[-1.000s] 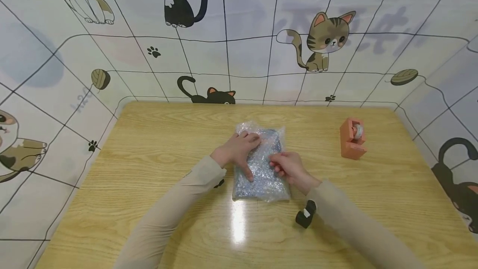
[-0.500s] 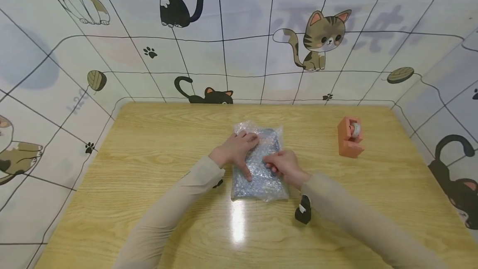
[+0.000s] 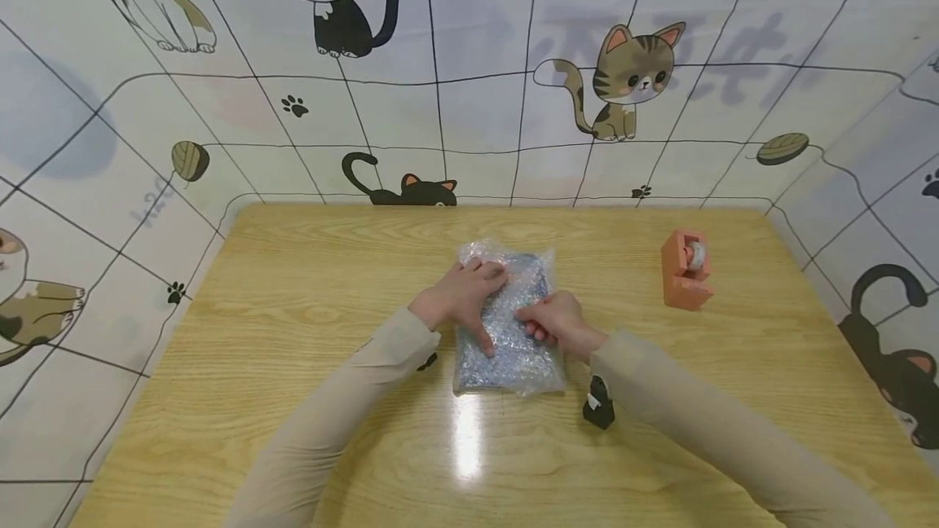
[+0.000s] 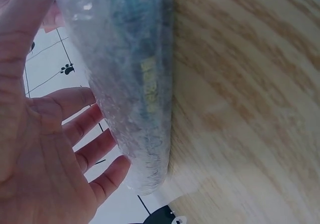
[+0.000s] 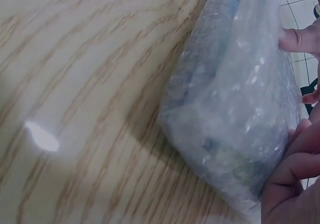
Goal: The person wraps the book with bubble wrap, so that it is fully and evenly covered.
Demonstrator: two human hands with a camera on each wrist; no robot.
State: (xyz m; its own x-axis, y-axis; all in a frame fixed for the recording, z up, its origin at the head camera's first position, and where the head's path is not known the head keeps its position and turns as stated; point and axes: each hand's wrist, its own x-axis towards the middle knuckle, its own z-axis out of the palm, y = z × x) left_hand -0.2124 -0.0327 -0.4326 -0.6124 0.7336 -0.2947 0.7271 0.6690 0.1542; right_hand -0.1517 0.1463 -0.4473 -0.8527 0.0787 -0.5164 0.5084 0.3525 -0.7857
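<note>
A flat rectangular bluish item wrapped in clear bubble wrap (image 3: 513, 361) lies on the wooden table. Its kind is hidden under the wrap, though a yellow patch shows through in the left wrist view. My left hand (image 3: 465, 293) rests on the package's left side, fingers and thumb spread. On the right part of the wrap, my right hand (image 3: 559, 322) pinches the wrap, with its fingers curled and thumb and index tips together. In the right wrist view, the curled right fingers (image 5: 292, 184) sit against the bubble wrap (image 5: 245, 98).
An orange tape dispenser (image 3: 685, 269) with a roll of tape stands at the right of the table (image 3: 293, 283). Behind and beside the table hangs a white grid cloth (image 3: 484, 121) printed with cartoon cats. A small black device (image 3: 598, 404) is on the right wrist.
Over the last second my right hand has slid a little to the left across the wrap. My left hand has kept its place on the package. The head view has shifted slightly.
</note>
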